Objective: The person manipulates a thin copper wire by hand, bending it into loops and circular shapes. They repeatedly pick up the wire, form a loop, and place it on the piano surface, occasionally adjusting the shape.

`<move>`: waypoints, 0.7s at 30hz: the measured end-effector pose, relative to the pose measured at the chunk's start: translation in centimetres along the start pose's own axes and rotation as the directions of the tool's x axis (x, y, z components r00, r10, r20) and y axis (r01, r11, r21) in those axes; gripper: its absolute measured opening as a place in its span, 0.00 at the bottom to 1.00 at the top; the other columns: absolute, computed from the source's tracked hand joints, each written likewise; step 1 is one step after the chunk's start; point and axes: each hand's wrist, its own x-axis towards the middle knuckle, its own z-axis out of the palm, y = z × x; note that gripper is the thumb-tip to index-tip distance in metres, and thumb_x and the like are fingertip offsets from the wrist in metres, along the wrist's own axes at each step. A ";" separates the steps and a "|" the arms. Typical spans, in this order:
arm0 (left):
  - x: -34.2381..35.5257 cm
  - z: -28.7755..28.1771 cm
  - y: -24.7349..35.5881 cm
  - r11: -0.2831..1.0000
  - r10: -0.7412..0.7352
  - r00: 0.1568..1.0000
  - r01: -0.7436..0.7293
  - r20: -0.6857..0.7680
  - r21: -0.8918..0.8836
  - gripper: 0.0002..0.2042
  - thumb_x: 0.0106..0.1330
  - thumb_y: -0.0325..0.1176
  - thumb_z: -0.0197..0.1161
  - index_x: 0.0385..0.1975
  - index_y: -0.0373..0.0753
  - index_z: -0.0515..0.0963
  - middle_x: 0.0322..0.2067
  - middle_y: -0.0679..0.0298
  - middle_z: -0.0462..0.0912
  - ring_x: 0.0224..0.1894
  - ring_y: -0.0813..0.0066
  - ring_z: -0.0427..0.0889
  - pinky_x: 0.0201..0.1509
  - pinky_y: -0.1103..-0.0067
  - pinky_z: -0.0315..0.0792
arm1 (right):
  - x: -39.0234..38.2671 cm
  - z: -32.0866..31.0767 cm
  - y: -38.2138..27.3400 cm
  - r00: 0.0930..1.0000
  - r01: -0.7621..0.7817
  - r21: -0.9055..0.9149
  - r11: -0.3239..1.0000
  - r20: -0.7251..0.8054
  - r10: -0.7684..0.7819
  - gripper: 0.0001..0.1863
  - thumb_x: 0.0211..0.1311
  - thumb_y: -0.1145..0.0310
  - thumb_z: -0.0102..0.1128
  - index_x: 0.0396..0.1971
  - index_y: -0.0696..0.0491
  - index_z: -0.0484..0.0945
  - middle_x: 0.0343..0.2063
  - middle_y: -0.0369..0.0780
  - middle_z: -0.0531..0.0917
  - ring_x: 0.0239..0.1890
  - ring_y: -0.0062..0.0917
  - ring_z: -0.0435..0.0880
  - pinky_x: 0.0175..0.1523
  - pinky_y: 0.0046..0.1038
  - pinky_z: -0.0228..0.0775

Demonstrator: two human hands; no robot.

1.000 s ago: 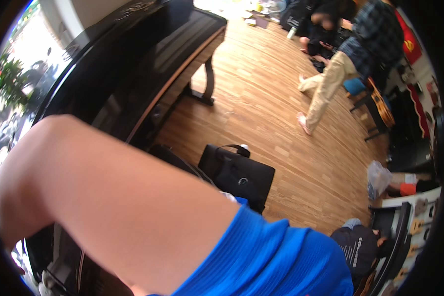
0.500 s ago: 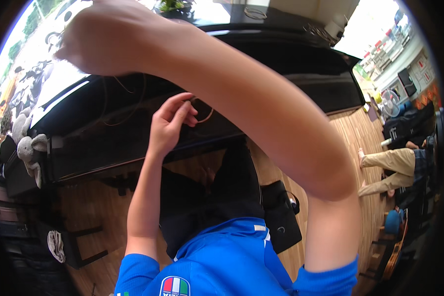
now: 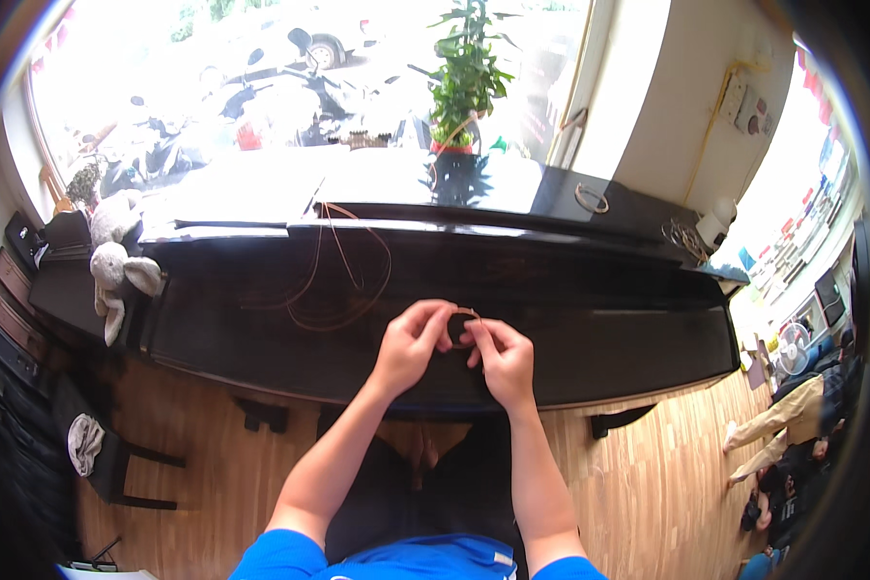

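Note:
My left hand (image 3: 411, 348) and my right hand (image 3: 503, 358) are raised over the black piano (image 3: 599, 348), fingers closed on a small copper-coloured coil (image 3: 464, 311), perhaps a string or wire, held between them. Beyond them, loose loops of similar string (image 3: 387, 261) lie over the piano. A small pale coil (image 3: 592, 198) and a tangle of wire (image 3: 686, 242) rest farther right on its top.
A grey plush toy (image 3: 116, 271) sits at the piano's left end. A green plant (image 3: 464, 77) stands before the window. A dark stool (image 3: 106, 464) with a cloth is at left. People (image 3: 783, 425) and a white fan (image 3: 793, 348) are at far right.
My view has swung to face the piano and window. My right arm, which stretched high across the view, has come down, and its hand now meets my left at the small coil.

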 end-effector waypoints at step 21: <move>-1.0 0.9 0.9 0.998 -0.013 1.000 0.014 -0.018 0.054 0.11 0.75 0.35 0.56 0.47 0.33 0.77 0.31 0.64 0.83 0.27 0.80 0.83 0.28 0.87 0.69 | -0.9 -0.9 -0.4 0.998 -0.026 0.028 0.999 0.054 0.025 0.10 0.68 0.72 0.61 0.46 0.58 0.83 0.32 0.38 0.87 0.31 0.17 0.85 0.35 0.19 0.77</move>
